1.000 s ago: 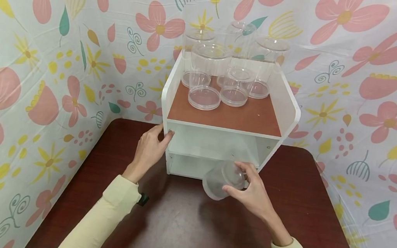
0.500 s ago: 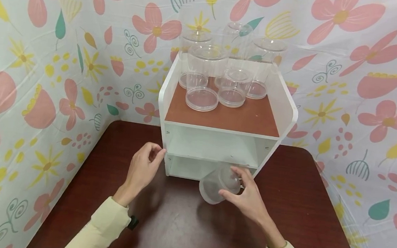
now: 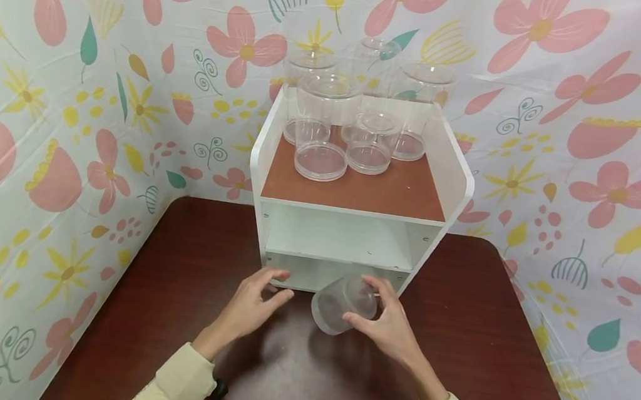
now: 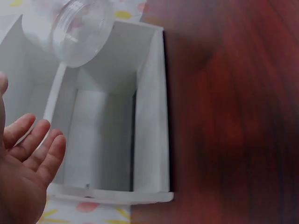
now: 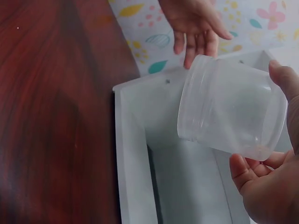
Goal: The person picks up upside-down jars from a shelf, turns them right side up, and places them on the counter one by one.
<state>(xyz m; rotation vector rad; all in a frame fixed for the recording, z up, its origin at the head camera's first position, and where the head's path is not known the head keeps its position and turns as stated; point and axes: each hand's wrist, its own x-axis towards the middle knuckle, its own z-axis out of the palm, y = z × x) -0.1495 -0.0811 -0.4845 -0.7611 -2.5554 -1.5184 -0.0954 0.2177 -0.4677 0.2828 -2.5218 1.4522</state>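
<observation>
The right hand's (image 3: 392,331) fingers grasp a translucent plastic jar (image 3: 337,305) near one end, holding it tilted above the desk (image 3: 180,258), just before the lower compartment (image 3: 306,274) of a white shelf unit (image 3: 346,233). The left hand (image 3: 250,301) is on the jar's other side, apart from it, its fingers released and loosely bent, thumb spread away from them. On the unit's brown top board (image 3: 355,193), five clear cylindrical jars (image 3: 320,162) stand upright in a cluster between the raised side panels (image 3: 457,185).
</observation>
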